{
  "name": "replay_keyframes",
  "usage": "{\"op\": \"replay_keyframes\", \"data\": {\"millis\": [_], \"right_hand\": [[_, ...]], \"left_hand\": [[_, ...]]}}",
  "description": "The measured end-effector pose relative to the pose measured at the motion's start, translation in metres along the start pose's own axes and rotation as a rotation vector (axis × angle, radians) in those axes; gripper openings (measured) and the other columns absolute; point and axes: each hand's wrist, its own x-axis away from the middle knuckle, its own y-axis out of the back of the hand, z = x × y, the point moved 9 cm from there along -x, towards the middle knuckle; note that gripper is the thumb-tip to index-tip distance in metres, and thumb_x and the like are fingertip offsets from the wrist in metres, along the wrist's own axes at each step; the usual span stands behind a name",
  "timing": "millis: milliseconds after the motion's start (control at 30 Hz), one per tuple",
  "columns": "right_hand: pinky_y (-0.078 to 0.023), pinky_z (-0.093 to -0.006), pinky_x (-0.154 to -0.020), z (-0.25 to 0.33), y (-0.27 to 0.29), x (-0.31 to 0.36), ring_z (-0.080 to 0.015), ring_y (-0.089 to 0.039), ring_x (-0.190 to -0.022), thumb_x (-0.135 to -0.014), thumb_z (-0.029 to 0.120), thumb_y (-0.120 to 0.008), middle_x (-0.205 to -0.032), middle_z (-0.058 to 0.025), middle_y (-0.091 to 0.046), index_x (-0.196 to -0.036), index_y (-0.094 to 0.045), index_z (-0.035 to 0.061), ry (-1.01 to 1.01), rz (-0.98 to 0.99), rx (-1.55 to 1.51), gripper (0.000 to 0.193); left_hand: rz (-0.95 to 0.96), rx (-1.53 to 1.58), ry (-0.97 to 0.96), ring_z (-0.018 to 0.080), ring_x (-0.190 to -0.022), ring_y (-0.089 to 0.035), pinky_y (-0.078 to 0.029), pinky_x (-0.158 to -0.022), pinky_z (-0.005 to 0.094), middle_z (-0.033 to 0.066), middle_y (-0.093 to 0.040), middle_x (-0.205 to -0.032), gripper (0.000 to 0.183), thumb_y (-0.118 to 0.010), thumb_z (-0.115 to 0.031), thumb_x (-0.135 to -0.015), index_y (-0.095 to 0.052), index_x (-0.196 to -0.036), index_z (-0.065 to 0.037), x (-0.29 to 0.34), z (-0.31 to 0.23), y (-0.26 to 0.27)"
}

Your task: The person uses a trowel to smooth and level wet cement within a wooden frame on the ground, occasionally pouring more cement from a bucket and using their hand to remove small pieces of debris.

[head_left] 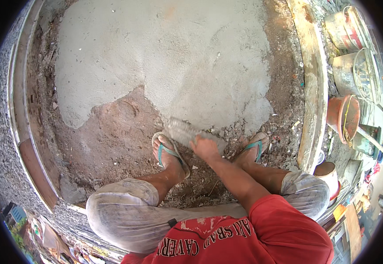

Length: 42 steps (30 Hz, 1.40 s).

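Observation:
My right hand (pixel 205 148) is closed on a flat, grey, roughly rectangular trowel (pixel 181 131), blurred by motion. It lies between my two feet, at the near edge of a wide patch of wet grey cement (pixel 160 57). The cement surface is mostly smooth, with a ragged near border. Left of the trowel, a notch of bare reddish-brown soil (pixel 116 127) cuts into the patch. Crumbs of cement and small stones lie on the ground just right of the trowel. The handle is hidden under my fingers. My left hand is out of sight.
My sandalled feet stand on the soil, one sandal (pixel 180 160) beside the trowel. A wooden board (pixel 312 88) bounds the right side, another board (pixel 22 101) the left. Beyond the right board stand several buckets, including an orange bucket (pixel 335 112). Gravel (pixel 0 114) lies left.

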Motion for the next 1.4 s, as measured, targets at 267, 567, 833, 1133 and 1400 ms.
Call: {"op": "replay_keyframes", "data": {"millis": [267,567,833,1133,1400], "right_hand": [[-0.054,-0.0546,-0.064,-0.102,0.139,-0.049,-0.0439,-0.070,-0.070,-0.097,0.058,-0.053,-0.074,-0.0263,-0.069,-0.106,-0.068,-0.0069,-0.387,-0.850,-0.193,0.067],[-0.059,-0.0501,-0.081,0.045,0.187,-0.203,-0.0431,-0.072,-0.094,-0.097,0.043,-0.058,-0.097,-0.0307,-0.072,-0.102,-0.069,-0.0106,-0.405,-0.651,-0.320,0.055],[-0.055,-0.0464,-0.092,0.195,0.089,-0.163,-0.0365,-0.069,-0.106,-0.099,0.044,-0.056,-0.108,-0.0206,-0.073,-0.106,-0.073,0.0037,0.201,-0.006,0.195,0.045],[-0.055,-0.0498,-0.088,-0.030,0.060,0.002,-0.0394,-0.070,-0.100,-0.095,0.057,-0.055,-0.104,-0.0218,-0.073,-0.120,-0.066,0.0050,0.219,0.148,0.653,0.059],[-0.054,-0.0518,-0.086,-0.168,0.345,0.199,-0.0378,-0.070,-0.098,-0.090,0.054,-0.060,-0.101,-0.0203,-0.073,-0.110,-0.070,0.0071,-0.061,-0.172,0.780,0.052]], "left_hand": [[-0.028,-0.004,0.133,0.0434,-0.145,-0.033,-0.033,-0.114,0.0536,0.0265,-0.024,-0.160,0.098,-0.072,-0.049,-0.083,-0.021,-0.160,-0.017,-0.017,0.045,0.019],[-0.038,0.008,0.259,0.0451,-0.145,-0.032,-0.034,-0.114,0.0533,0.0285,-0.021,-0.161,0.100,-0.072,-0.048,-0.083,-0.018,-0.161,-0.016,0.002,0.083,0.031],[-0.033,0.021,0.295,0.0467,-0.144,-0.031,-0.035,-0.113,0.0530,0.0303,-0.017,-0.161,0.102,-0.072,-0.047,-0.083,-0.016,-0.161,-0.015,0.019,0.098,0.033],[-0.025,0.021,0.298,0.0485,-0.144,-0.031,-0.035,-0.113,0.0527,0.0323,-0.014,-0.161,0.104,-0.072,-0.046,-0.082,-0.014,-0.162,-0.014,-0.015,0.129,0.052],[0.108,-0.085,0.256,0.0469,-0.134,-0.045,-0.042,-0.105,0.0536,0.0345,-0.009,-0.163,0.103,-0.065,-0.050,-0.088,-0.004,-0.163,-0.014,0.012,0.122,0.038]]}}
